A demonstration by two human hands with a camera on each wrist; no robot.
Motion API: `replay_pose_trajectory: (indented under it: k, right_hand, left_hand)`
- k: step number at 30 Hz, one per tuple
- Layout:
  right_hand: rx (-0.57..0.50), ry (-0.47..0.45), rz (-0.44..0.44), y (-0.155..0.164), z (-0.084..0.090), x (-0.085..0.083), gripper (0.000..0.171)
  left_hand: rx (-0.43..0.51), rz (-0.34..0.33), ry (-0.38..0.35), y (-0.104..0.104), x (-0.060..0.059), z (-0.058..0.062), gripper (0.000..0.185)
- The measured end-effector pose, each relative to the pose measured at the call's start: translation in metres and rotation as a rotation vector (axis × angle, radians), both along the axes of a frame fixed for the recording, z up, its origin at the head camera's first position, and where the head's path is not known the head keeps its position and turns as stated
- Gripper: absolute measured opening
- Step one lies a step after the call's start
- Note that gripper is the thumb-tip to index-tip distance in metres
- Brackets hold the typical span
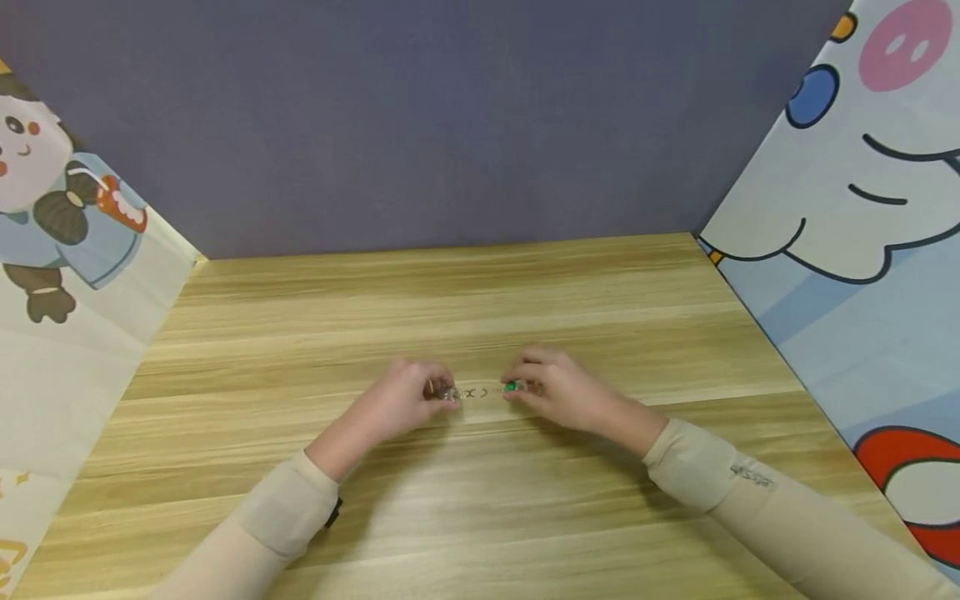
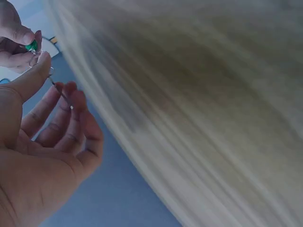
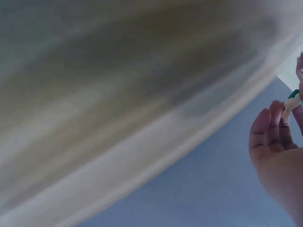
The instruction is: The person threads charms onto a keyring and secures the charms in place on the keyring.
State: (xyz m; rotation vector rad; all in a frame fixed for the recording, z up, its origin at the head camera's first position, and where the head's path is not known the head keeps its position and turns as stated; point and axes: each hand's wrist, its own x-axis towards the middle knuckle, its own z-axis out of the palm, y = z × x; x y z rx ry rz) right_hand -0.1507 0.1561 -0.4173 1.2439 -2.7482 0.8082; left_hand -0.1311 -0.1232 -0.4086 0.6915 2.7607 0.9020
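Note:
A thin metal chain with a charm is stretched between my two hands, close above the wooden table. My left hand pinches its left end with thumb and fingertips. At the other end is a green charm, which my right hand grips between thumb and fingers. In the left wrist view, a slim silvery piece of the chain lies across the left fingertips. The right wrist view shows the green and whitish charm at the right fingertips, partly cut off by the frame edge.
Wood-grained table lies under both hands. A dark grey-blue panel rises at its back edge. Cartoon-printed panels stand at the left and right.

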Motion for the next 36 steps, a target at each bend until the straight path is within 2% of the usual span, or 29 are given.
replay_pose_trajectory:
  k: [4,12,22,36]
  right_hand:
    - [0.057,-0.023,0.005,-0.001,-0.009,0.004,0.022]
    - [0.131,-0.054,0.017,-0.007,-0.018,0.007,0.019]
    - [0.129,-0.069,0.023,-0.006,-0.018,0.005,0.021]
    - [0.177,-0.135,-0.014,-0.005,-0.012,0.006,0.021]
  left_hand:
    - [-0.031,0.026,-0.048,0.001,0.003,-0.006,0.018]
    - [-0.098,0.003,-0.069,0.002,0.003,-0.015,0.024]
    - [-0.134,0.006,-0.101,0.005,0.002,-0.014,0.023]
    - [-0.145,-0.034,-0.079,0.005,0.002,-0.013,0.014]
